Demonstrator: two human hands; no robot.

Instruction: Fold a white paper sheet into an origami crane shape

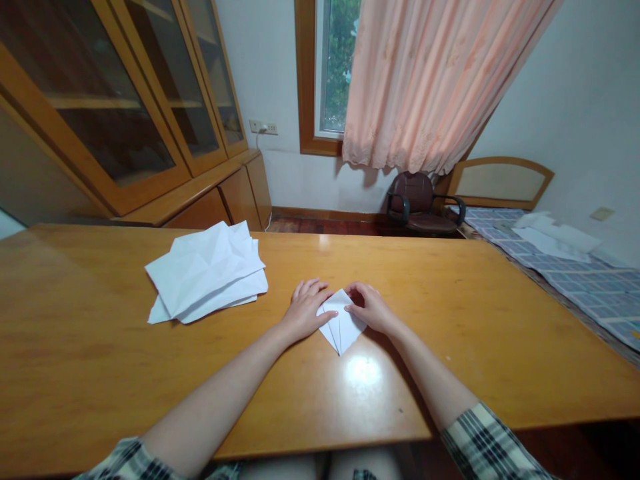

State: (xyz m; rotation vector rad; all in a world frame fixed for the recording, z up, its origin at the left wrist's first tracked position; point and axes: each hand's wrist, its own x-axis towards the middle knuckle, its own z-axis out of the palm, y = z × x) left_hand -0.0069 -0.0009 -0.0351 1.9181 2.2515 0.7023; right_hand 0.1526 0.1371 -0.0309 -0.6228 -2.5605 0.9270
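paper, one folded piece (341,328) (kite-shaped), under left hand (303,311) and right hand (371,311), both open; one sheet pile (206,273) near.

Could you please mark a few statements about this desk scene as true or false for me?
1. The left hand and right hand both touch the folded white paper. True.
2. The loose pile of sheets lies to the right of the hands. False: it lies to their left.
3. The folded white paper rests on the floor. False: it rests on the wooden table.
4. A pink curtain hangs by the window. True.
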